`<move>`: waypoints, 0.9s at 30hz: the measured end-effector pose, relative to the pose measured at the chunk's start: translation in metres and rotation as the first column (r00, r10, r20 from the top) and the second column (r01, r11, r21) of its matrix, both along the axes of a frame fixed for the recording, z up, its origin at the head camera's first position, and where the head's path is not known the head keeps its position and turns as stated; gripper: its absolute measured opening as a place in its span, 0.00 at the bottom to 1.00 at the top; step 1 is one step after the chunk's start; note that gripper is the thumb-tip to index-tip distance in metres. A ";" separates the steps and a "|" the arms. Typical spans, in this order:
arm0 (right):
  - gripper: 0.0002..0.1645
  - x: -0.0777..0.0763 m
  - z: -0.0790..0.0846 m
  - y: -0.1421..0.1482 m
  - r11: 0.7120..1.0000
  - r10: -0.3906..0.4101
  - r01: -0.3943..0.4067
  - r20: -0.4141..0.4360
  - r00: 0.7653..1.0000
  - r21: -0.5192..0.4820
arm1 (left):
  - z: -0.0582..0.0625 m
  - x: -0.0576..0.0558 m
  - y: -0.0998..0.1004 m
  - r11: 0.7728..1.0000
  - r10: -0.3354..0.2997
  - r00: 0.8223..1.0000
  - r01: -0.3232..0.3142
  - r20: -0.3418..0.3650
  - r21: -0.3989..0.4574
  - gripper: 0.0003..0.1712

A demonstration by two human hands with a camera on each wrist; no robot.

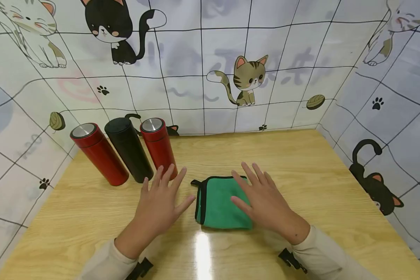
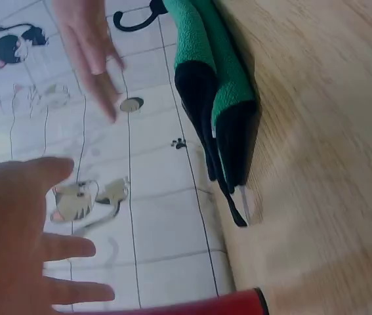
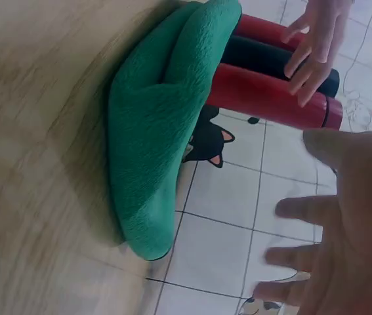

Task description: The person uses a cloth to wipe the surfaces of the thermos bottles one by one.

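A folded green cloth (image 1: pixel 224 204) with black edging and a small black loop lies on the table between the two hands. Left of the cloth, the left hand (image 1: pixel 161 206) is spread with straight fingers and holds nothing. The right hand (image 1: pixel 264 202) hovers over the cloth's right edge, fingers spread, covering part of it in the head view. In the right wrist view the cloth (image 3: pixel 153 131) shows soft, thick folds, apart from the right hand (image 3: pixel 350 223). The left wrist view shows its layered edge (image 2: pixel 231 131), away from the left hand (image 2: pixel 15 236).
Behind the left hand stand a red bottle (image 1: pixel 99 155) with a silver lid, a black bottle (image 1: pixel 129 149) and another red bottle (image 1: pixel 159 147). The wooden table (image 1: pixel 336 217) meets a cat-printed, gridded wall covering (image 1: pixel 182 93) at the back and sides.
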State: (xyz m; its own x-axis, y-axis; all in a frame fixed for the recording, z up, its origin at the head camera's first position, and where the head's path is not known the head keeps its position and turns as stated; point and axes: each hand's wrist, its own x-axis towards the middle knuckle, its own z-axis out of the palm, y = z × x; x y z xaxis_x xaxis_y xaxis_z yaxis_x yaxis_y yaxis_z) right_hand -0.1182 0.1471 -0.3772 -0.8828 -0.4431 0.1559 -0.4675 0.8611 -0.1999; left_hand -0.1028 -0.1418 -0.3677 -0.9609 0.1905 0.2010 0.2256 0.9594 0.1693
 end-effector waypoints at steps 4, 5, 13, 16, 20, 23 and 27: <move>0.33 -0.010 -0.004 0.005 0.999 -0.034 0.035 0.080 0.996 -0.004 | -0.001 -0.010 -0.014 0.988 0.048 0.989 -0.027 -0.138 0.151 0.33; 0.31 -0.013 -0.005 0.007 0.999 -0.048 0.049 0.124 0.991 0.000 | -0.002 -0.012 -0.018 0.975 0.073 0.984 -0.035 -0.164 0.220 0.31; 0.25 -0.037 -0.020 0.022 0.992 -0.119 0.128 0.411 0.904 0.005 | -0.009 -0.039 -0.033 0.689 0.139 0.986 -0.027 -0.095 0.724 0.53; 0.27 -0.043 -0.024 0.024 0.991 -0.102 0.131 0.473 0.875 -0.029 | -0.013 -0.049 -0.033 0.617 0.120 0.993 -0.071 -0.005 0.784 0.59; 0.30 -0.049 -0.028 0.022 0.986 -0.071 0.139 0.531 0.844 -0.088 | -0.018 -0.063 -0.033 0.564 0.104 0.994 -0.093 0.041 0.821 0.62; 0.31 -0.052 -0.029 0.021 0.979 -0.074 0.167 0.559 0.826 -0.118 | -0.022 -0.075 -0.031 0.518 0.093 0.995 -0.076 0.032 0.852 0.60; 0.28 -0.056 -0.032 0.019 0.976 -0.063 0.173 0.582 0.811 -0.135 | -0.028 -0.089 -0.029 0.471 0.098 0.994 -0.087 0.046 0.878 0.55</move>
